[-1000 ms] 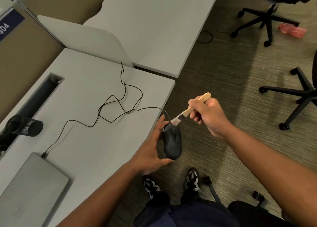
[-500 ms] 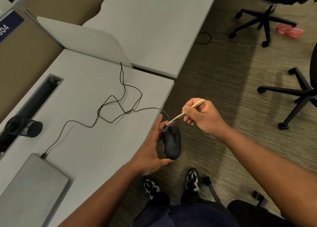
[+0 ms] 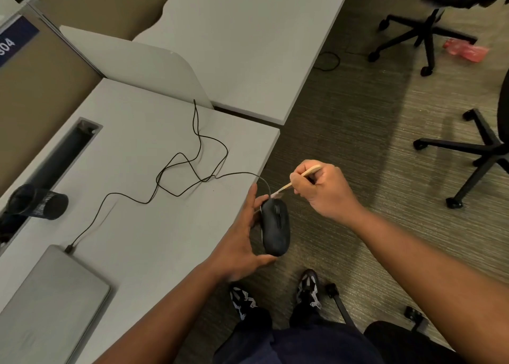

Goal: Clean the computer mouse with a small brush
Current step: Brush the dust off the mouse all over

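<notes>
Mouse (image 3: pixel 275 227): black, held off the desk's near edge, over the floor, top side up toward you, wheel end pointing away.
Left hand (image 3: pixel 242 239): you hold the mouse from its left side, thumb under its near end, fingers stretched up along its far-left flank.
Brush (image 3: pixel 298 179): thin wooden handle, pale bristles at the lower left end, resting on the front tip of the mouse.
Right hand (image 3: pixel 323 188): your fingers are curled round the brush handle, whose top end pokes out above your thumb.
Shoes (image 3: pixel 308 289): yours, patterned black and white, on the carpet just below the mouse.
Laptop (image 3: pixel 46 303): grey, lid shut, at the desk's near left corner.
Cable (image 3: pixel 179 176): black, runs from the mouse in loose loops across the desk; one end is plugged in at the laptop's far edge.
Desk (image 3: pixel 154 234): light grey, to your left, with a long cable slot near its left side.
Cup (image 3: pixel 38 202): black mesh, lying on its side beside the slot.
Chairs (image 3: pixel 429 13): two black wheeled bases on the carpet, far right.
Red wrapper (image 3: pixel 465 49): on the floor beside the farther chair.
</notes>
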`<state>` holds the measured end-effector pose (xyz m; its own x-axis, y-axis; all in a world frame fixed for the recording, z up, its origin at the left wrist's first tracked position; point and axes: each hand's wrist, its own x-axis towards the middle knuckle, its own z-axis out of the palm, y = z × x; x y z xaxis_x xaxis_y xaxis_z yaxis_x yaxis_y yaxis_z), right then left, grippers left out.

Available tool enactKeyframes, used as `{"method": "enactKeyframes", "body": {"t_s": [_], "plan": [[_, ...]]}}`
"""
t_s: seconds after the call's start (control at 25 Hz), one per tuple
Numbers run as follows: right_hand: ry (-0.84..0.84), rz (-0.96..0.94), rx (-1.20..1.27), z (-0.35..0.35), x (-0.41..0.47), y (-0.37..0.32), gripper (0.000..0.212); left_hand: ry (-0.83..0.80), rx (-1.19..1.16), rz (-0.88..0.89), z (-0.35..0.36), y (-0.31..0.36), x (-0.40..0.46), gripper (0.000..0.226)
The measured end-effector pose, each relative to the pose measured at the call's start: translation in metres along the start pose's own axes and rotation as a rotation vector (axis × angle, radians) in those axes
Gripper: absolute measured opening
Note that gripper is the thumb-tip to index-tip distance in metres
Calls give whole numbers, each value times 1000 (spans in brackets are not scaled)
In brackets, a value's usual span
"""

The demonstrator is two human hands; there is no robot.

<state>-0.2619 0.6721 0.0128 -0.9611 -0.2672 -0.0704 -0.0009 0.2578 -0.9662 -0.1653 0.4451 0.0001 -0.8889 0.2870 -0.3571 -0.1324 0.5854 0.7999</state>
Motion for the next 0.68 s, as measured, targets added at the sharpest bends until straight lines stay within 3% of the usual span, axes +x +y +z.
{"method": "enactKeyframes", "body": {"t_s": [0.16,0.28,0.44,0.68], "plan": [[-124,1,165,4,-4,-1,17,17,7,-19,0,2,1,152],[-44,-41,61,5,-4,-1,21,15,10,-12,-2,2,1,152],[-119,-38,142,5,-7,-3,23,23,16,-12,-2,3,1,152],[1,-26,95,2,-6,0,22,18,19,12,-1,2,-2,151]]}}
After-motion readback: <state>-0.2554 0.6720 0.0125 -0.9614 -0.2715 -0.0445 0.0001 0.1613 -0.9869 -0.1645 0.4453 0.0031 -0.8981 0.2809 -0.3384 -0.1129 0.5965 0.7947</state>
